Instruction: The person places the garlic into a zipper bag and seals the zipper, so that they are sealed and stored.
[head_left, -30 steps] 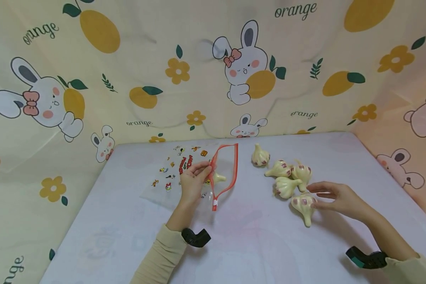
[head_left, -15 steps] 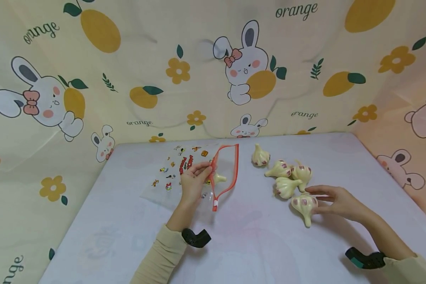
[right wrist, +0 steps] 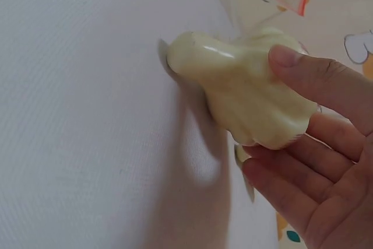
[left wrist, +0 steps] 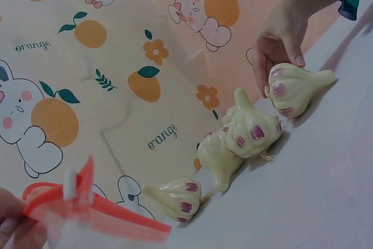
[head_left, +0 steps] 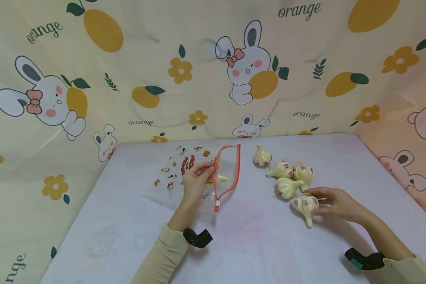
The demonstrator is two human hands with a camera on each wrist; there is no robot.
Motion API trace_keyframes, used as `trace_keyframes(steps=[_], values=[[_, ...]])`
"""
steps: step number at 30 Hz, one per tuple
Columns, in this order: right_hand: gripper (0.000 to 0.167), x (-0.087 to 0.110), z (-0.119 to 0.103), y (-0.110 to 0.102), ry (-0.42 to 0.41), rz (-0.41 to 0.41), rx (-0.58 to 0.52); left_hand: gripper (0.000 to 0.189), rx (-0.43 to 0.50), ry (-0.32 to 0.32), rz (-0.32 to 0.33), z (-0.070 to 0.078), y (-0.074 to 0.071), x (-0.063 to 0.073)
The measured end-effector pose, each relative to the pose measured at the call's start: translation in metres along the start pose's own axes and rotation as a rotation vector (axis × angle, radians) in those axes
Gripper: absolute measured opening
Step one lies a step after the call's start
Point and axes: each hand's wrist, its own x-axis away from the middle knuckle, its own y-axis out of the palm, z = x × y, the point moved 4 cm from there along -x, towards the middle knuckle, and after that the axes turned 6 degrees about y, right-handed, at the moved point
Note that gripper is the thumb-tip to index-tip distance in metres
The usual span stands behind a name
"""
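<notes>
My left hand [head_left: 195, 182] pinches the red zip rim of a clear cartoon-printed zip bag [head_left: 161, 191], holding its mouth apart. A pale garlic bulb [head_left: 220, 178] shows inside that mouth, partly behind the rim. On the right, my right hand [head_left: 342, 203] has thumb and fingers on either side of the nearest garlic bulb [head_left: 306, 205]. The right wrist view shows the thumb on this bulb [right wrist: 250, 91], the fingers under its far side and its stem end at the tabletop. In the left wrist view, the bag's red rim [left wrist: 116, 211] is beside my left fingers.
Several more garlic bulbs with purple marks lie close by: a cluster around one bulb [head_left: 287, 188], and a single bulb [head_left: 261, 156] farther back. The white table [head_left: 248, 248] meets a printed cloth backdrop [head_left: 198, 98] behind and at both sides.
My right hand has shifted slightly, its thumb and fingers settling around the nearest garlic bulb. The left hand keeps its hold on the zip bag. The head view has drifted slightly.
</notes>
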Motion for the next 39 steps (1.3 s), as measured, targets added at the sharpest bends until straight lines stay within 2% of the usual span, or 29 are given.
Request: trace_keyframes(steps=[21,32,39], values=[[0.053,0.0,-0.012,-0.003,0.0,0.006,-0.041,0.019,-0.031,-0.036,0.02,0.001,0.0,0.0],[0.054,-0.001,-0.029,-0.003,-0.006,0.013,0.001,0.022,-0.023,-0.031,0.021,0.0,0.0,0.0],[0.054,-0.006,-0.043,-0.004,-0.021,0.025,0.045,0.02,-0.027,-0.05,0.026,0.0,0.0,0.0]])
